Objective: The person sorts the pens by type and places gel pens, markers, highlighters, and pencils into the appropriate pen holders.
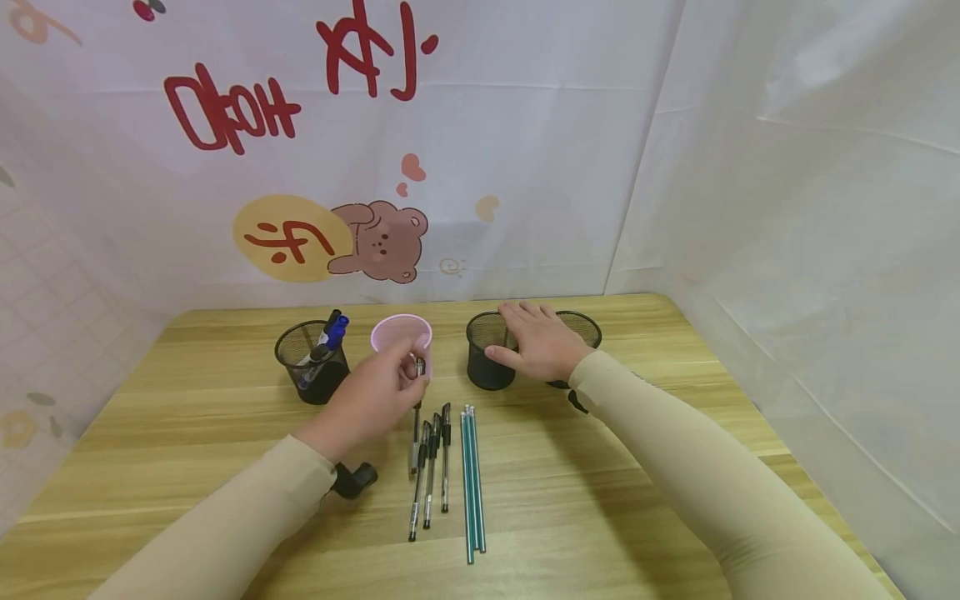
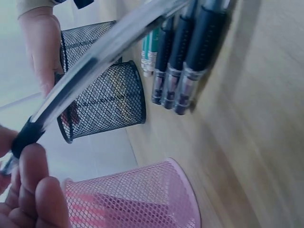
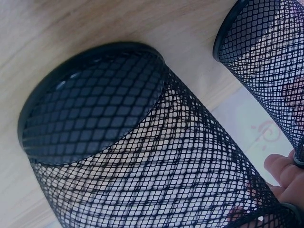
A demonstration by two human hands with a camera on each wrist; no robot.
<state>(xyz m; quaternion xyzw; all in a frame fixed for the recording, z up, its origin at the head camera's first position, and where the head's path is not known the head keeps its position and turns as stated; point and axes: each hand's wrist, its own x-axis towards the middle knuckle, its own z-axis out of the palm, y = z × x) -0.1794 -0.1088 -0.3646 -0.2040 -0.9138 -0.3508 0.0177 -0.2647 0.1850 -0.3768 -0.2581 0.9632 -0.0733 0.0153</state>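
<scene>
Plainly, the left hand has its grip pinched on a pen at the dark section, just on the near side of the pink mesh cup by the far edge of the tabletop, while the right hand, fingers straight, lies over two black mesh cups nearer the far right corner. Such a pen should handle as light and stiff, its clear barrel probably smooth enough to slip, so that dark section seems the surest place to take hold.
</scene>
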